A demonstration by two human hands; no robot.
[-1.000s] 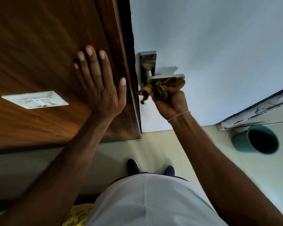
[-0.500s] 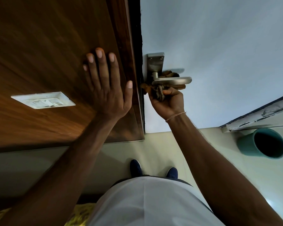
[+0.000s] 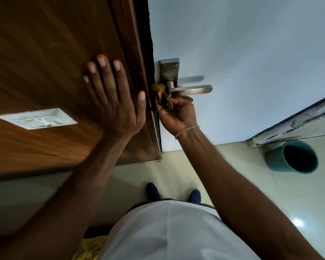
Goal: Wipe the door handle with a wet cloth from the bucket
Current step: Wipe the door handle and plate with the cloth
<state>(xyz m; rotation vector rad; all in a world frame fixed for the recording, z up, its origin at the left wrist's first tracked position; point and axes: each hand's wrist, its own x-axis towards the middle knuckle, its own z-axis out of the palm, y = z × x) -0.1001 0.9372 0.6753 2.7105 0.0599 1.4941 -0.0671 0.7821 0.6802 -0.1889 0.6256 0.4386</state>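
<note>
A silver lever door handle point(image 3: 191, 90) on its metal backplate point(image 3: 169, 71) sticks out from the pale blue door point(image 3: 242, 53). My right hand point(image 3: 176, 115) is closed on a bunched brown cloth point(image 3: 164, 99) and presses it against the handle's neck, just below the lever's inner end. My left hand point(image 3: 114, 102) lies flat with fingers spread on the brown wooden panel point(image 3: 54, 62) beside the door edge. A teal bucket point(image 3: 293, 156) stands on the floor at the right.
A white switch plate point(image 3: 37, 119) is mounted on the wooden panel at the left. A worn door frame strip point(image 3: 296, 121) runs diagonally above the bucket. Pale tiled floor point(image 3: 251, 166) lies below, with my blue shoes point(image 3: 153, 191) on it.
My right hand slid the cloth from the lever's outer part inward to its neck, leaving the lever bare. My left hand stayed flat on the wood.
</note>
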